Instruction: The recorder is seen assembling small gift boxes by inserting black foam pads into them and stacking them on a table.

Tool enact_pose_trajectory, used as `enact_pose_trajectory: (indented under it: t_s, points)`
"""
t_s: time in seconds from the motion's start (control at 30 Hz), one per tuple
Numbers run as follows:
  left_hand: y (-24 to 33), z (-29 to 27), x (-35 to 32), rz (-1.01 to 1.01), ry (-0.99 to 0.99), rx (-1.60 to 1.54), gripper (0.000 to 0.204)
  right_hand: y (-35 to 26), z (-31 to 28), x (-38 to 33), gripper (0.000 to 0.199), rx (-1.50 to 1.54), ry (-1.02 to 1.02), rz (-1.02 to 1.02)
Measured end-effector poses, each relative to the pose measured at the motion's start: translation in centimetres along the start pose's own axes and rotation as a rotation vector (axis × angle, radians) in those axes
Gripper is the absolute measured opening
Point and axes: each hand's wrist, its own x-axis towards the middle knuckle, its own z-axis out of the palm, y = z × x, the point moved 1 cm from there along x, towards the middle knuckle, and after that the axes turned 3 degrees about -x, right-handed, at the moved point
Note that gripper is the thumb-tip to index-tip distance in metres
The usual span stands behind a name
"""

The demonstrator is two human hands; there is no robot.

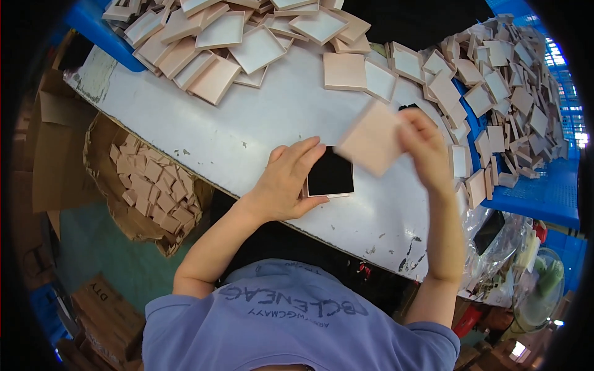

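Note:
My left hand (286,179) rests on the table around the left side of a small pale pink box base with a black insert (330,174). Its fingers curl over the far edge and the thumb lies along the near edge. Just above and to the right, my right hand (427,147) grips a pale pink box lid (373,137) by its right edge. The lid is tilted, slightly blurred and apart from the base. Beyond my hands, a closed-side-up pink box piece (344,71) lies beside an upturned one (380,80).
Box pieces are heaped at the far left (213,37). More fill a blue crate (538,191) at the right. A cardboard carton (102,154) of pink boxes stands left of the worn white table (167,123). Clear plastic bags (495,247) and a small fan (541,290) sit at lower right.

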Motion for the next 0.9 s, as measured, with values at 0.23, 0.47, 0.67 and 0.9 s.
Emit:
enact_pose_trajectory:
  t_s: [0.23,0.47,0.67,0.9]
  points:
    - [-1.8,0.5,0.4,0.149,0.042,-0.116,0.107,4.1,6.8,0.6,0.02,-0.662,0.023,-0.222]
    - [-0.6,-0.8,1.1,0.013,-0.315,0.112,0.097,1.6,8.3,-2.6,0.057,-1.031,-0.041,-0.426]
    - [0.0,-1.5,1.5,0.063,-0.278,0.305,0.088,3.0,8.7,-3.2,0.073,-1.055,-0.065,-0.376]
    - [-5.1,-5.5,4.9,-0.061,0.247,0.258,0.052,0.3,2.6,-2.2,0.059,-1.063,0.28,-0.478]
